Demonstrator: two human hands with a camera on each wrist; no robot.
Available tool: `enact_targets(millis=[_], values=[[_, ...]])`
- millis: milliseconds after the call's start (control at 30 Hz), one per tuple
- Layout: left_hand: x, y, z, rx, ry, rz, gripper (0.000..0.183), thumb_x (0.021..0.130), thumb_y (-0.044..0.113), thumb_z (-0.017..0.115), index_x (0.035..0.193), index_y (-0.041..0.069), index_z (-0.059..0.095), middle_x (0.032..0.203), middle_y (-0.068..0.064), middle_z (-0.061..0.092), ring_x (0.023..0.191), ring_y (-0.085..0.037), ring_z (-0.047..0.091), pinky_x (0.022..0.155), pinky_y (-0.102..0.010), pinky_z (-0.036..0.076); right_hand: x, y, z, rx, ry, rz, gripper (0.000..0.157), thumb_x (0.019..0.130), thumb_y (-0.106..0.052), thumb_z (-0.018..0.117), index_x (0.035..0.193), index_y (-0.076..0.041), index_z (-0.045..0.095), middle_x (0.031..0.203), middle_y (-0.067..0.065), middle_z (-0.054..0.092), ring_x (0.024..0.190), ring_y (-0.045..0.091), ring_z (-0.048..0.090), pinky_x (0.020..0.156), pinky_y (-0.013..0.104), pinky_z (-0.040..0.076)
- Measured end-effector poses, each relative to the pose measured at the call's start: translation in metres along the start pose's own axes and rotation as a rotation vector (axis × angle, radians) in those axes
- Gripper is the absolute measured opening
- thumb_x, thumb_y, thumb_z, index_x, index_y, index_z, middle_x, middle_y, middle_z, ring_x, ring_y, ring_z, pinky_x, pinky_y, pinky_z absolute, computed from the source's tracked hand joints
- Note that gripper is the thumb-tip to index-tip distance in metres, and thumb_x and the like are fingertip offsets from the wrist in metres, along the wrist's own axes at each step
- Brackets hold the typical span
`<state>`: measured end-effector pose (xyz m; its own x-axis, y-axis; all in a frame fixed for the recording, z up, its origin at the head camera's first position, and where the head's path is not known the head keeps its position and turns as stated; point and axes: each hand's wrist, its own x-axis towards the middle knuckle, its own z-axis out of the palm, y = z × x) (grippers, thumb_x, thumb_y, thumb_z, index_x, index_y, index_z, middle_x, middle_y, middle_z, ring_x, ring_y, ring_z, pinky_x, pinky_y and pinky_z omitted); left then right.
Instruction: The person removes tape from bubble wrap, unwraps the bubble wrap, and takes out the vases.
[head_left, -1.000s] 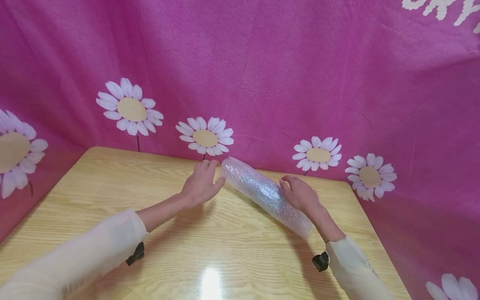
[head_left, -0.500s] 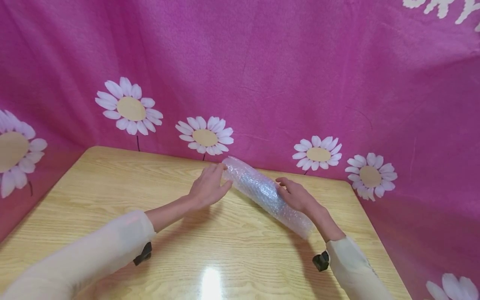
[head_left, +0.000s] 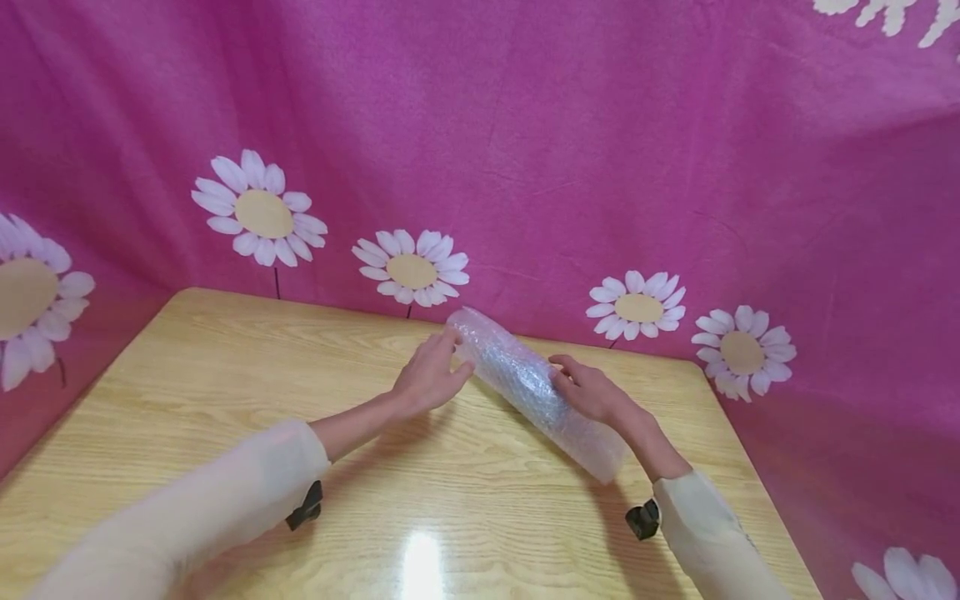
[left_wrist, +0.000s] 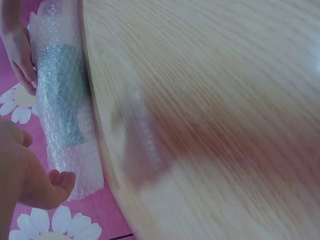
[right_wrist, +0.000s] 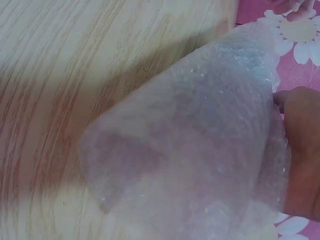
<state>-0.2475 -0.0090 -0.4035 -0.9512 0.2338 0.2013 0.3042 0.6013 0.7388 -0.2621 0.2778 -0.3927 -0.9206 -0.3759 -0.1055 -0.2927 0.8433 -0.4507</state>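
A roll of clear bubble wrap [head_left: 528, 383] lies slantwise over the wooden table. Through its layers a teal-green item [left_wrist: 62, 95] shows, its kind blurred by the bubbles. My left hand [head_left: 431, 375] is at the roll's far left end, fingertips right at the edge, thumb held apart. In the left wrist view that left hand [left_wrist: 35, 172] reaches over the roll's end. My right hand [head_left: 596, 393] rests along the roll's right side, fingers loosely extended against the plastic. From the right wrist view, the roll's hollow near end [right_wrist: 125, 165] faces the camera, with the right hand [right_wrist: 302, 145] beside it.
The light wooden table [head_left: 315, 358] backs onto a magenta cloth [head_left: 525, 167] printed with white daisies, which also hangs at both sides. A dark wrist camera [head_left: 305, 506] sits under the left sleeve, another dark camera [head_left: 642, 520] by the right cuff.
My left hand has moved rightward to the roll's far end. The right hand has shifted slightly left along the bubble wrap, which stays nearly in place.
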Motion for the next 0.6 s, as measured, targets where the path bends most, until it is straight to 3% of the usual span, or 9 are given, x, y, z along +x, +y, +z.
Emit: enact_targets(millis=[100,333,600], values=[[0.001,-0.001,0.002,-0.021,-0.008,-0.002,0.038,0.095,0.020,0.061,0.127,0.002,0.052,0.127,-0.018,0.058,0.108,-0.029,0.057,0.089,-0.047,0.050,0.001,-0.002,0.001,-0.004,-0.024,0.006,0.047,0.108,-0.026,0.040,0.148,-0.002,0.040,0.133,0.023,0.057,0.122,0.037,0.053,0.103,0.056,0.042],[0.005,0.002,0.010,-0.049,-0.023,-0.004,0.051,0.096,0.018,0.060,0.140,-0.003,0.048,0.132,-0.022,0.058,0.123,-0.034,0.053,0.103,-0.049,0.044,0.002,-0.004,0.000,-0.003,-0.050,0.017,0.047,0.108,-0.027,0.038,0.148,-0.002,0.040,0.139,0.023,0.052,0.127,0.039,0.049,0.107,0.056,0.038],[0.008,0.010,0.017,-0.091,-0.040,-0.012,0.051,0.096,0.018,0.061,0.140,-0.005,0.048,0.132,-0.022,0.057,0.124,-0.034,0.052,0.103,-0.048,0.044,0.001,-0.007,0.000,-0.007,-0.065,0.017,0.051,0.107,-0.029,0.041,0.149,0.001,0.037,0.132,0.026,0.056,0.121,0.039,0.054,0.104,0.055,0.041]])
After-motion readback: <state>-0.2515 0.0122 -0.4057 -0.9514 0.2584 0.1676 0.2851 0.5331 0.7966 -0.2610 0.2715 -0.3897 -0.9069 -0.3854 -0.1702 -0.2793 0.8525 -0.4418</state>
